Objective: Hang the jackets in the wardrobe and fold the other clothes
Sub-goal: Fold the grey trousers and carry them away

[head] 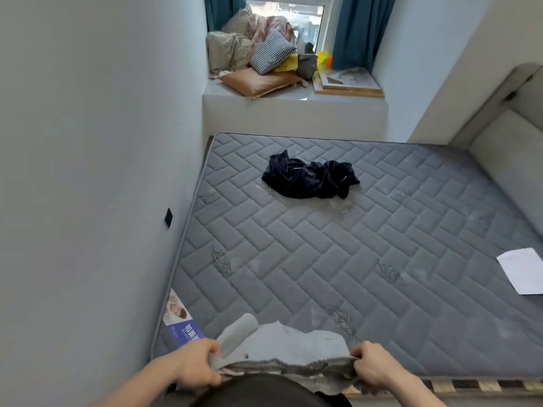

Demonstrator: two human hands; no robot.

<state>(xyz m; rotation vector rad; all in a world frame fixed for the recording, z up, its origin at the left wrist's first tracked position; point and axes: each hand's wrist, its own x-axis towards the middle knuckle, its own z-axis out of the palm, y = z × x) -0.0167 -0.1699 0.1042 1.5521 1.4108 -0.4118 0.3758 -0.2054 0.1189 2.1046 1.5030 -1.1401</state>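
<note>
A light grey garment (282, 346) lies at the near edge of the grey quilted mattress (338, 245), its elastic waistband stretched between my hands. My left hand (197, 366) grips the waistband's left end and my right hand (372, 368) grips its right end. Part of the cloth is rolled up at the left. Further away, near the middle of the mattress, a crumpled dark navy velvet garment (308, 176) lies in a heap, well beyond both hands.
A white sheet of paper (523, 270) lies at the mattress's right edge. A wall runs along the left side, with a headboard (499, 136) at the right. The window ledge (293, 96) beyond holds cushions, a bag and frames. Wooden slats show below the mattress.
</note>
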